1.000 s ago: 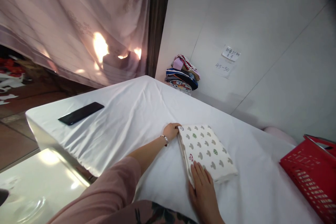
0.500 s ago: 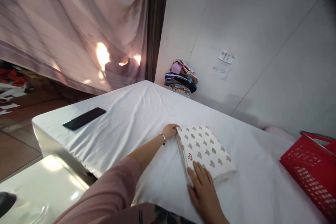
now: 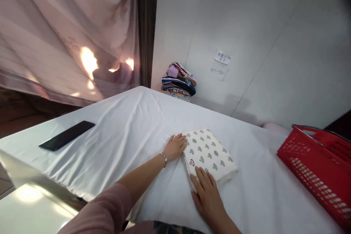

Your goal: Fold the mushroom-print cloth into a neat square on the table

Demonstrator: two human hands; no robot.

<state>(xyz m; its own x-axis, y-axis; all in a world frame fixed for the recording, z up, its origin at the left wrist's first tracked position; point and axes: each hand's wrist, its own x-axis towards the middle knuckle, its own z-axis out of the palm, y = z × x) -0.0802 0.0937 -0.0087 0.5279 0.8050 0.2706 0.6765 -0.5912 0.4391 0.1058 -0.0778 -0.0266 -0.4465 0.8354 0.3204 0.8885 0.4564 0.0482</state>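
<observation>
A folded white cloth (image 3: 210,151) with grey, green and pink mushroom prints lies flat on the white-covered table (image 3: 131,131). At its far left corner rests my left hand (image 3: 175,147), fingers stretched over the edge and a bracelet on the wrist. My right hand (image 3: 208,193) lies open on the near edge of the cloth, fingertips on the print and thumb out to the left. Neither hand grips the fabric. The cloth's layers show along its left side and its near right corner.
To the right stands a red plastic basket (image 3: 315,172) with a metal handle. A black phone-like slab (image 3: 67,135) lies at the left. Folded fabrics (image 3: 178,82) are stacked by the wall, near paper notes (image 3: 222,58). A pink curtain (image 3: 68,25) hangs at the back left.
My left hand has gone from pinching the cloth's far left corner to lying spread on it. The right hand stays on the near edge. The whole view has shifted slightly to the right.
</observation>
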